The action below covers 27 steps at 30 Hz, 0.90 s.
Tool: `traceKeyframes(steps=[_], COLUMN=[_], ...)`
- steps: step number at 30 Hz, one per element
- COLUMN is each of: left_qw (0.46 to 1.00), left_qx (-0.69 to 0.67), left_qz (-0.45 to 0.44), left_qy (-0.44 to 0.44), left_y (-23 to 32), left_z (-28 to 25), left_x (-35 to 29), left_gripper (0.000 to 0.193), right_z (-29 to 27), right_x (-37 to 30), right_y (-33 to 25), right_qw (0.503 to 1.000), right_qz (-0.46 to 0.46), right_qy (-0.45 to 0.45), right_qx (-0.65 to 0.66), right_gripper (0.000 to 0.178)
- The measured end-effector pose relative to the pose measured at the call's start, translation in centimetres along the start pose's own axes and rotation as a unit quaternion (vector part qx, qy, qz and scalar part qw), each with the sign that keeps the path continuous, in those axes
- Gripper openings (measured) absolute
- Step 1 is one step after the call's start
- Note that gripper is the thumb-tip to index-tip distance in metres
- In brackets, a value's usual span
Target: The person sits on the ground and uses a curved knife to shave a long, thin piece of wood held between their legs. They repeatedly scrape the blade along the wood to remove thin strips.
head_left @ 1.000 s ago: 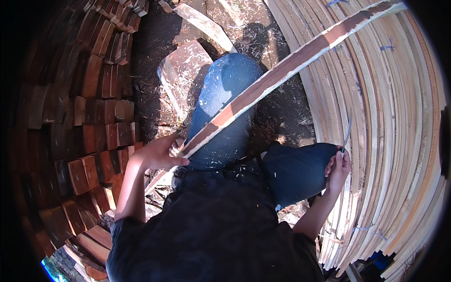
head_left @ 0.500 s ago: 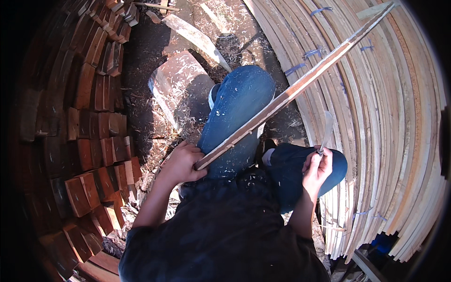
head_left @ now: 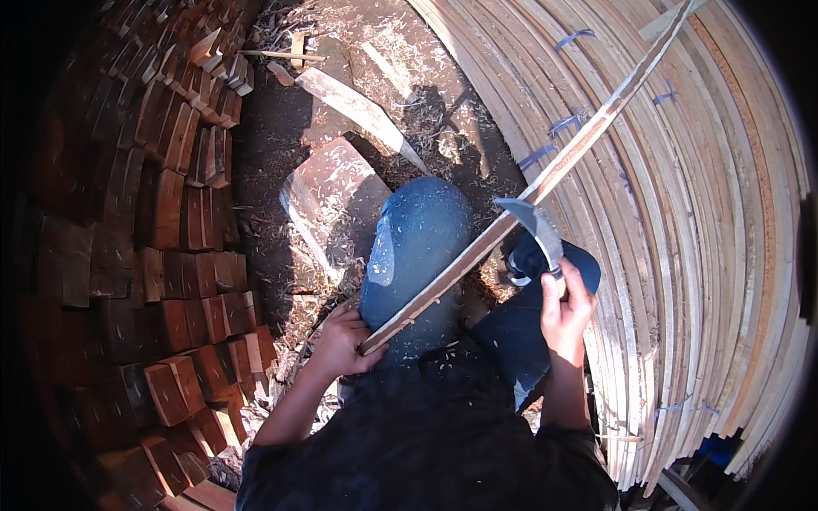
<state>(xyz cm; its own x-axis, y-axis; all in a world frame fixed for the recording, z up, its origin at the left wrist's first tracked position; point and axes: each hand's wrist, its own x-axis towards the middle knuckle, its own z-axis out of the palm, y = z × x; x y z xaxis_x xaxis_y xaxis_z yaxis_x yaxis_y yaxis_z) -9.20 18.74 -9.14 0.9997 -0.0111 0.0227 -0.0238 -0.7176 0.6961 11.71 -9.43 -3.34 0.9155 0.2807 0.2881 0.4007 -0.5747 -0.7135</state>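
My left hand (head_left: 345,342) is closed around the lower end of a long wooden strip (head_left: 460,266) with a brown face and pale edges. It slants across my jeans-clad thigh (head_left: 422,226) and reaches up to the far right. A few small slivers stick out along its lower side. In my right hand (head_left: 567,311), fingers wrapped round the handle, is a curved-blade knife (head_left: 538,228). Its grey hooked blade lies over or right beside the strip's middle, pointing left; contact cannot be made out.
To the right lies a large pile of long pale wooden strips (head_left: 673,255), with purple ties (head_left: 562,123) on some. Stacked reddish-brown wood blocks (head_left: 183,277) rise at the left. A flat slab (head_left: 336,187), a pale plank piece (head_left: 358,106) and scattered shavings lie on the ground ahead.
My right hand has brought the knife down and left, turning its blade from upright to pointing left at the strip. The left hand still grips the strip's end; the whole view has shifted slightly.
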Motion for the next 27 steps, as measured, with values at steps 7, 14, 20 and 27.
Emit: traceKeyframes(steps=[7,14,20,27], left_qw=[0.997,0.997,0.997,0.997], left_qx=[-0.07,-0.055,-0.058,-0.064], left_qz=[-0.02,-0.01,-0.017,-0.015], left_qy=[0.026,0.049,0.044,0.044], left_y=[0.0,0.7,0.1,0.3], left_z=[1.6,2.9,3.0,2.8], left_x=[-0.2,0.2,-0.3,-0.1], left_gripper=[0.03,0.038,0.035,0.034], right_z=[-5.5,-1.9,-3.1,-3.0], right_x=[3.1,-1.2,-1.2,-1.5], right_y=[0.1,-1.9,-1.8,-1.3], right_qw=[0.984,0.989,0.988,0.993], right_qz=[0.149,0.03,0.029,-0.001], right_qy=[0.065,-0.134,-0.149,-0.115], right_qx=[0.069,0.049,0.043,0.011], right_gripper=[0.026,0.026,0.029,0.029])
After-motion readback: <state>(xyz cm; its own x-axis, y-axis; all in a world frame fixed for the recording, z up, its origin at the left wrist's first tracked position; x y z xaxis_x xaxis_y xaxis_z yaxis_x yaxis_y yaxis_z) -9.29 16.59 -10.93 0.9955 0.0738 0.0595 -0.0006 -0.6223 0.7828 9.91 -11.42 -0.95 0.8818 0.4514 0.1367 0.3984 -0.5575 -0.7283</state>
